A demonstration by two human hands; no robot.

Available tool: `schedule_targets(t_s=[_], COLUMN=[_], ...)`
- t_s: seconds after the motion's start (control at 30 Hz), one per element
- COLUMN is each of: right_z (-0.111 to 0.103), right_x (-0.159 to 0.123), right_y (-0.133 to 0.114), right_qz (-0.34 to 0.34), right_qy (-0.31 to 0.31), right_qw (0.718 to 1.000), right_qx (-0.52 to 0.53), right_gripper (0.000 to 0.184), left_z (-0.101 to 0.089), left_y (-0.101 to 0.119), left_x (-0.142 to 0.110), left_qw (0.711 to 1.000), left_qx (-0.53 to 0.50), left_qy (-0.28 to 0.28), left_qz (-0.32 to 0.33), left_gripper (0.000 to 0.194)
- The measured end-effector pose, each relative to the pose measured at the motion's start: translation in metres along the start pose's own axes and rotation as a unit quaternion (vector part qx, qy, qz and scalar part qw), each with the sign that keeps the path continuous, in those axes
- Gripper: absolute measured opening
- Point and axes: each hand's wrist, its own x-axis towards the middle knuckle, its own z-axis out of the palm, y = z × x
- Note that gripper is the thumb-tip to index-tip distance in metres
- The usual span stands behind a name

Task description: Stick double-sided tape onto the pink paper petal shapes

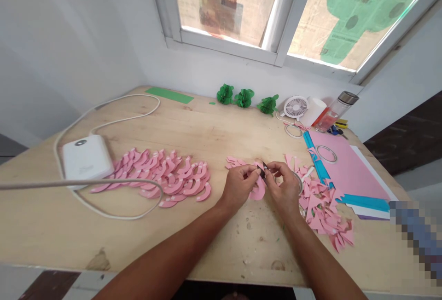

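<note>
In the middle of the table, my left hand (241, 185) and my right hand (282, 187) meet with their fingertips close together. Both are closed in a pinch on a small dark, pointed piece (261, 173). I cannot tell whether it is one piece or two, or what it is made of. Just below the fingertips lies a curved pink paper piece (257, 193), partly covered by my hands. Behind my left hand are a few more pink paper pieces (235, 162). A roll of tape (297, 182) is partly hidden beside my right hand.
Left stands a pile of curved pink paper pieces (172, 175) beside a white power bank (87, 157) with a looping cable. Pink scraps (321, 208) and stacked coloured sheets (359, 166) lie right. Green paper shapes (244, 98), a small fan (296, 106) and a bottle (336, 112) line the back.
</note>
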Motion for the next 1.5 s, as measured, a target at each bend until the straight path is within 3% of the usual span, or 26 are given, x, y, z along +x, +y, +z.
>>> schedule_targets(t_s=[0.63,0.93,1.27,1.5], right_z=[0.001,0.003,0.0,-0.001], right_x=[0.002,0.001,-0.002,-0.002], right_y=[0.006,0.01,0.0,-0.001], right_qz=[0.085,0.077,-0.004,0.017], right_qy=[-0.065,-0.101,-0.093,-0.103], right_qw=[0.99,0.983,0.994,0.991], right_qx=[0.089,0.131,0.058,0.081], right_gripper=[0.011,0.012,0.006,0.008], left_z=[-0.001,-0.001,-0.001,-0.002], left_y=[0.0,-0.001,0.002,0.0], left_x=[-0.001,-0.001,-0.002,-0.001], left_qw=[1.0,0.999,0.998,0.998], left_qx=[0.022,0.043,0.046,0.052], left_qy=[-0.001,0.012,0.018,0.024], left_qz=[0.004,0.022,0.026,0.032], left_gripper=[0.018,0.018,0.021,0.021])
